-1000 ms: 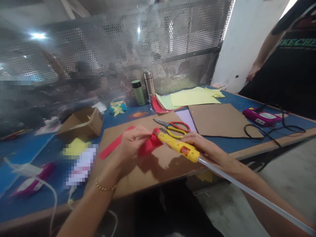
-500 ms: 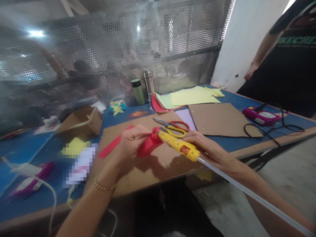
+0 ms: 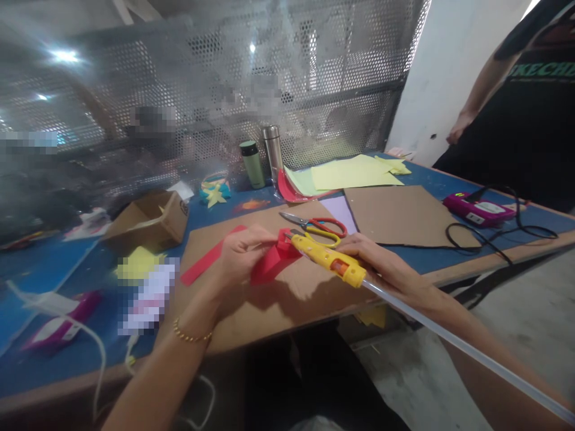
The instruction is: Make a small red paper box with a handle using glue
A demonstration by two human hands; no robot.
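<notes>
My left hand [image 3: 242,254] pinches a folded red paper piece [image 3: 272,263] above the cardboard sheet [image 3: 251,320]. In my right hand [image 3: 377,257] is a yellow hot glue gun [image 3: 327,258], its fingers wrapped round it and a long clear glue stick [image 3: 449,338] running out of its back. The gun's dark nozzle is at the upper edge of the red paper; whether it touches I cannot tell. Just beyond the gun lie scissors [image 3: 314,226] with one red and one yellow handle. A flat red strip [image 3: 206,260] rests on the cardboard behind my left hand.
An open cardboard box [image 3: 148,221] stands at left, near a purple device [image 3: 67,323] with a white cable. A green tumbler [image 3: 252,164] and a steel flask [image 3: 272,149] stand at the back. Another cardboard sheet [image 3: 404,215] and a purple device [image 3: 478,209] lie right. A person [image 3: 530,120] stands beyond.
Both hands hold almost the same pose, with the nozzle still at the red paper's upper edge. The whole view has shifted slightly.
</notes>
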